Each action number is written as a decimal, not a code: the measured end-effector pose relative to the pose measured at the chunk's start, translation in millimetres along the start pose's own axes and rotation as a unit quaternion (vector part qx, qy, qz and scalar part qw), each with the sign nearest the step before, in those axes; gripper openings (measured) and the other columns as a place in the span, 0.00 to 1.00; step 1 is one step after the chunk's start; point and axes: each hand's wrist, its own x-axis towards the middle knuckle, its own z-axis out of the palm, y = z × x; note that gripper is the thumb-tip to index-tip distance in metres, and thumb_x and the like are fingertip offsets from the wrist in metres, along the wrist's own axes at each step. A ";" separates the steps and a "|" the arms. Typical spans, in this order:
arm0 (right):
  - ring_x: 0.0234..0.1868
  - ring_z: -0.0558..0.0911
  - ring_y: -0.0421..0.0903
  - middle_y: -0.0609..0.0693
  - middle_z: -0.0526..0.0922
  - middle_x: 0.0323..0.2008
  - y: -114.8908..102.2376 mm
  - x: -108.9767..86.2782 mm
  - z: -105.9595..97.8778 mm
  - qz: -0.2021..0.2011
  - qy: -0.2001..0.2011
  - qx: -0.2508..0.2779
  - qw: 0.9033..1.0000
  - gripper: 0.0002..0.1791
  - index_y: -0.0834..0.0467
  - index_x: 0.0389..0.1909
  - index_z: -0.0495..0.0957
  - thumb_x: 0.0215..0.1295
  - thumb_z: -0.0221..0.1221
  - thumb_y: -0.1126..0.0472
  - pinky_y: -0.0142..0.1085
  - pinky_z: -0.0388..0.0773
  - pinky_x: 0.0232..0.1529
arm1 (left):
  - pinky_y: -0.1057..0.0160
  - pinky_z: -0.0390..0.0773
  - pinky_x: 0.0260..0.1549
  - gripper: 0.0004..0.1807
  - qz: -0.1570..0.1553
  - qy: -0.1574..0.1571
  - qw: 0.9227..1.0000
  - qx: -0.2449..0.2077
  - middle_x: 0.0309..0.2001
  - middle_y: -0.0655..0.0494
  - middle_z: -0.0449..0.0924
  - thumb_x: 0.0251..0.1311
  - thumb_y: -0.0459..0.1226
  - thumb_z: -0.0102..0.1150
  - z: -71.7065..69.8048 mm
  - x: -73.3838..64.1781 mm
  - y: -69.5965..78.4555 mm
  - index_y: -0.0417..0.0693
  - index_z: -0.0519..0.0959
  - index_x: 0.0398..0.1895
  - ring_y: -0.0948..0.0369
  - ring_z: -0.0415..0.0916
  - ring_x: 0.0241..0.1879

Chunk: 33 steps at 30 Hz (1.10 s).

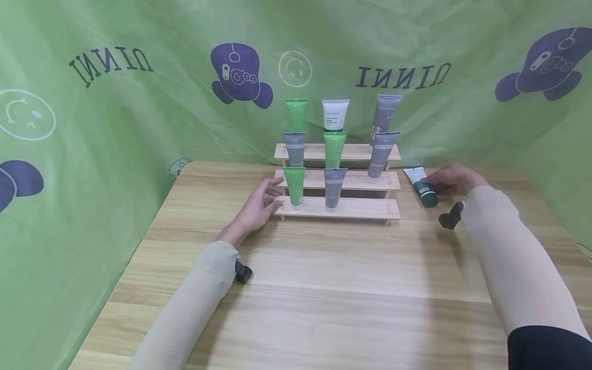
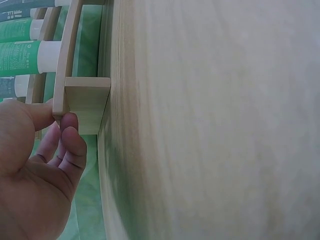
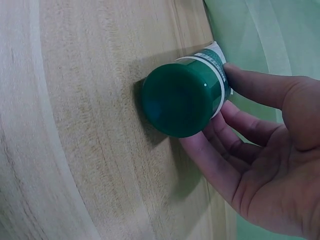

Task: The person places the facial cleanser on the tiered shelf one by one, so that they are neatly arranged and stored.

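Observation:
My left hand (image 1: 254,209) pinches the left end of a tiered wooden rack (image 1: 365,208) at its lowest step; in the left wrist view, thumb and fingertips meet at the board's corner (image 2: 60,107). My right hand (image 1: 455,179) holds a white and dark green squeeze tube (image 1: 422,187) on the table, right of the rack. The right wrist view shows its green cap (image 3: 177,100) toward the camera, with thumb and fingers on either side. On the lowest step stand a green tube (image 1: 295,186) and a grey tube (image 1: 334,186), caps down.
Higher steps bear a grey tube (image 1: 295,148), two green tubes, a white tube (image 1: 335,114) and two grey-purple tubes at the right, one being tall (image 1: 386,113). The wooden table (image 1: 324,308) meets a green printed curtain (image 1: 162,118) behind the rack.

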 end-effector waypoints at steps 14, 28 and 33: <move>0.36 0.82 0.42 0.48 0.83 0.34 7.0 -6.4 1.5 -0.012 -0.003 0.023 1.000 0.33 0.79 0.65 0.60 0.74 0.58 0.57 0.39 0.86 0.46 | 0.58 0.84 0.36 0.33 0.011 0.003 1.000 0.009 0.53 0.50 0.75 0.68 0.28 0.59 3.8 1.4 -0.3 0.58 0.64 0.72 0.53 0.76 0.47; 0.38 0.81 0.41 0.48 0.81 0.37 20.3 -15.5 8.6 -0.061 0.014 0.047 0.997 0.33 0.80 0.66 0.57 0.76 0.56 0.57 0.36 0.86 0.47 | 0.55 0.84 0.35 0.33 0.000 0.004 1.000 0.005 0.53 0.50 0.75 0.68 0.29 0.59 2.0 -0.3 2.5 0.60 0.64 0.73 0.52 0.77 0.39; 0.38 0.82 0.41 0.47 0.81 0.37 25.0 -21.5 14.2 -0.075 0.014 0.082 0.994 0.33 0.78 0.66 0.56 0.75 0.57 0.58 0.37 0.86 0.49 | 0.56 0.84 0.34 0.33 -0.002 0.004 1.000 0.010 0.53 0.50 0.75 0.68 0.29 0.58 1.6 -1.1 1.6 0.59 0.64 0.73 0.53 0.76 0.35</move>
